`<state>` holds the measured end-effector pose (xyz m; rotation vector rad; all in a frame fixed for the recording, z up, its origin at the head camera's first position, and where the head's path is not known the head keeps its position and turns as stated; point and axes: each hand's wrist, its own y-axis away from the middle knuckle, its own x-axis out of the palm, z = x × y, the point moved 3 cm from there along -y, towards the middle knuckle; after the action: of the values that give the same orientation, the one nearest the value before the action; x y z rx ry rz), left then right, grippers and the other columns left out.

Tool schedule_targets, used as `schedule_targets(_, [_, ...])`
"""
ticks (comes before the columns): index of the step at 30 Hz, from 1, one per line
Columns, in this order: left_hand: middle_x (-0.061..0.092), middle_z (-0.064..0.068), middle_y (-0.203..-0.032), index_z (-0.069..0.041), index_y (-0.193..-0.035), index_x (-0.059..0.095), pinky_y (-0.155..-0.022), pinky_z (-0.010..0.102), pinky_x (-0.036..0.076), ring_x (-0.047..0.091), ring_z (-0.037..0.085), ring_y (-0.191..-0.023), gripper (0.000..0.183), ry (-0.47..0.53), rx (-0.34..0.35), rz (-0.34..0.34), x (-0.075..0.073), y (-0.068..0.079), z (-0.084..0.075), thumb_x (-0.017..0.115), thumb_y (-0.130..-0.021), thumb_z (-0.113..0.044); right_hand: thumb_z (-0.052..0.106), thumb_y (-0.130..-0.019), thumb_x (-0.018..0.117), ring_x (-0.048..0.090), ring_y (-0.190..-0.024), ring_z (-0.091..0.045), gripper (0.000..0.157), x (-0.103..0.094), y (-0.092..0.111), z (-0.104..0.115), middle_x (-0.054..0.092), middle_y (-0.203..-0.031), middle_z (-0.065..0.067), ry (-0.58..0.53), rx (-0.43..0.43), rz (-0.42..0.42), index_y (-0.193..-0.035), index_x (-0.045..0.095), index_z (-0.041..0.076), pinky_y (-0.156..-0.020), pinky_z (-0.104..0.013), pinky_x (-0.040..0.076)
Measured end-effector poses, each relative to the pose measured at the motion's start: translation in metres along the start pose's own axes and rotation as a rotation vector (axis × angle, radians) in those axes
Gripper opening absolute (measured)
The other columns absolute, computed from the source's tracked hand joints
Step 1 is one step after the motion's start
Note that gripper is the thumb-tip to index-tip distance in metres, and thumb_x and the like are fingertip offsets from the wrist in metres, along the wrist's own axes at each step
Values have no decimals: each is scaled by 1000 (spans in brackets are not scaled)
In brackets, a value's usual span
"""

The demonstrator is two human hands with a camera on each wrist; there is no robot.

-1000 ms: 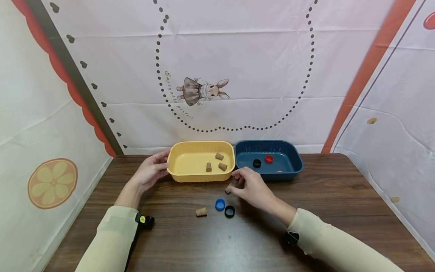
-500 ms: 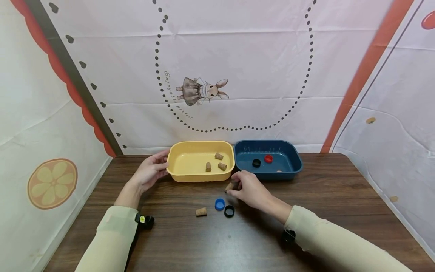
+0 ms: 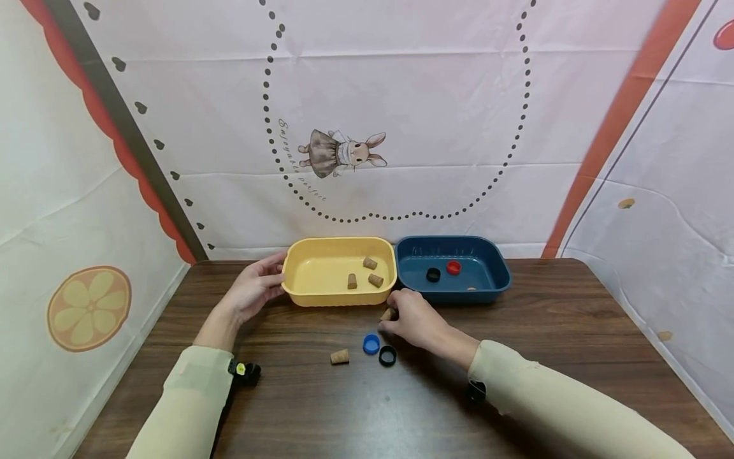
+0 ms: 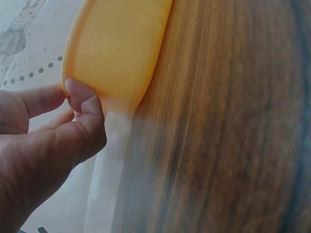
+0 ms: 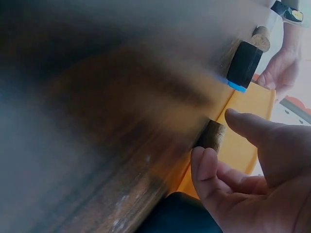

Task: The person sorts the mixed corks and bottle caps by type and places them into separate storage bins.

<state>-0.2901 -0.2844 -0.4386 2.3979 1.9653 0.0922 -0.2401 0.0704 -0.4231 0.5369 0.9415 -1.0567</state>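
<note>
Just in front of the right end of the yellow tray (image 3: 327,299), a short cork (image 5: 214,135) sits between the thumb and fingertips of the right hand (image 3: 421,320), by far the nearer of the two hands. From the right wrist, the thumb shows clear of the cork by a small gap, while the fingertips lie against or just beside its other side, so the hand appears spread loosely around it rather than pinching it. What shows of the cork from above slants from near left to far right, oblique to the tray's front wall; whether it rests fully on the surface (image 3: 309,414) cannot be told. The tray lies directly beyond it, so a lift over that near wall would seem the short way, once thumb and fingers close. Across at the tray's far left end, the left hand (image 3: 252,293) grips the rim, well apart from the cork. Nearer the person lie a second cork (image 3: 339,357), a blue cap (image 3: 371,344) and a black cap (image 3: 387,356).
</note>
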Motion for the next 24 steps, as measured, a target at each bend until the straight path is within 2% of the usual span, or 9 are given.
schedule_targets(11, [43,26,-139,-3,-167,29,-88,32,58,58,25,-111,63,-11,6,-5,1,1,-2,52,-108,4,21,-89,89,57,-79,-12,24,3,-3,-4,63,-91,0,7,27,35,-100,72,9,-71,-32,53])
schedule_targets(24, [44,24,-136,-3,-167,29,-87,31,58,57,22,-109,63,-9,8,-5,1,2,-3,52,-109,3,17,-88,90,63,-85,-14,29,-9,3,0,67,-99,-2,-75,2,-17,-109,75,4,-72,-28,57])
